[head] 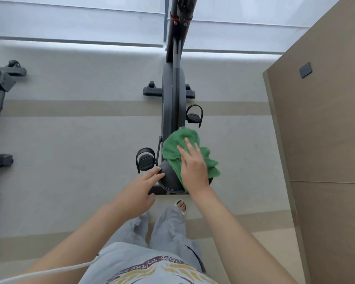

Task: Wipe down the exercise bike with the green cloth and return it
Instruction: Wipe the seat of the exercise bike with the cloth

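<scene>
Head view shows the right hand [193, 171], its grip flat with straight fingers, pressing the green cloth [190, 152] on the exercise bike [173, 99] seat [169, 179], the left hand [140, 188] fingertips steadying beside it; unpinched, the bunched cloth may slide off rightward.

head | 1 view | looks steeply down | hands near, floor far

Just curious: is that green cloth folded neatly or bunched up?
Bunched up. The green cloth lies in loose rumpled folds over the saddle, under the flat right hand.
</scene>
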Tool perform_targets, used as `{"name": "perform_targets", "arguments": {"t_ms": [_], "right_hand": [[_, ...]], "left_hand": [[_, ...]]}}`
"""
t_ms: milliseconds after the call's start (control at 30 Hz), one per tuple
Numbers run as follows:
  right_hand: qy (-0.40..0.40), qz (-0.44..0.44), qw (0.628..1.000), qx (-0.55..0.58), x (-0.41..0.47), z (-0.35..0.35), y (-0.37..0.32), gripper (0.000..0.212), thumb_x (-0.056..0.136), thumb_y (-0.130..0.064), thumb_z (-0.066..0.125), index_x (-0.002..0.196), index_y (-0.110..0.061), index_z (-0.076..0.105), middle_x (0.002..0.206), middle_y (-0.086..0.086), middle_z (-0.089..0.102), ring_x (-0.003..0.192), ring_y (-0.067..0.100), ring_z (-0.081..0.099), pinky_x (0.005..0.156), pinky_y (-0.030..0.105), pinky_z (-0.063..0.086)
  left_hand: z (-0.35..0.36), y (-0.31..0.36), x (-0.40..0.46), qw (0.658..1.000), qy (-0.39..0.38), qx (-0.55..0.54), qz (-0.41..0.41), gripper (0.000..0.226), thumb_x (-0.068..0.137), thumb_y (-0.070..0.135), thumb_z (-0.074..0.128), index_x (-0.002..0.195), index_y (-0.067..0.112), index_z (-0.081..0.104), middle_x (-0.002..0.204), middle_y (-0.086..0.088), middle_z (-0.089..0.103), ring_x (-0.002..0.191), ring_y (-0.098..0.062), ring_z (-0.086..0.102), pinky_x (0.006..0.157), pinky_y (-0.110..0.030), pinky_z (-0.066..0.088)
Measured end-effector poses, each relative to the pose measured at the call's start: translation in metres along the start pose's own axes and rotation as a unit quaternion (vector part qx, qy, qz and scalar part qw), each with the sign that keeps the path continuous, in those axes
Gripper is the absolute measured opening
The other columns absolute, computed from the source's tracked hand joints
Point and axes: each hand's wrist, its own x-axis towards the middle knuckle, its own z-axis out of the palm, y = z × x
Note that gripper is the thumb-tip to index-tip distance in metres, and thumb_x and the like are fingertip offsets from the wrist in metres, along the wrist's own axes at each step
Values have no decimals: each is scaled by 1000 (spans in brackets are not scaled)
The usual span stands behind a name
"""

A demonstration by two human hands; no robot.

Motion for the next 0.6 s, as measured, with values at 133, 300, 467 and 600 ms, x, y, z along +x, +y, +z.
{"name": "perform_targets", "arguments": {"t_ms": [133, 300, 467, 600], "right_hand": [[42, -41, 997, -56, -84, 7, 25, 46, 97, 2, 68, 140, -14, 68, 158, 5, 53, 153, 36, 40, 117, 56, 42], [18, -61, 994, -90, -97, 27, 13, 54, 101, -30, 61, 154, -26, 53, 169, 0, 38, 161, 30, 24, 126, 56, 25], [-36, -132, 982, -134, -31, 42, -24, 46, 96, -45, 60, 135, -24, 69, 150, 4, 58, 150, 32, 43, 125, 55, 27], [-87, -190, 966, -151, 0, 39, -27, 36, 90, -46, 60, 106, -20, 79, 118, 2, 71, 120, 28, 61, 121, 50, 32]], "left_hand": [[3, -7, -1, 999, 6, -51, 14, 75, 92, 4, 54, 160, 32, 38, 170, 21, 24, 124, -25, 59, 94, -19, 41], [-2, -23, -15, 988, 101, -111, -36, 60, 97, 9, 56, 151, 35, 45, 142, 17, 50, 124, -10, 57, 97, -33, 51], [-20, -33, -20, 989, 122, -75, -26, 53, 97, 9, 59, 147, 26, 53, 146, 10, 52, 127, -12, 56, 99, -24, 43], [-37, -29, -14, 992, 120, -43, -15, 48, 97, 12, 60, 143, 26, 57, 147, 15, 51, 125, -8, 54, 96, -18, 37]]}}
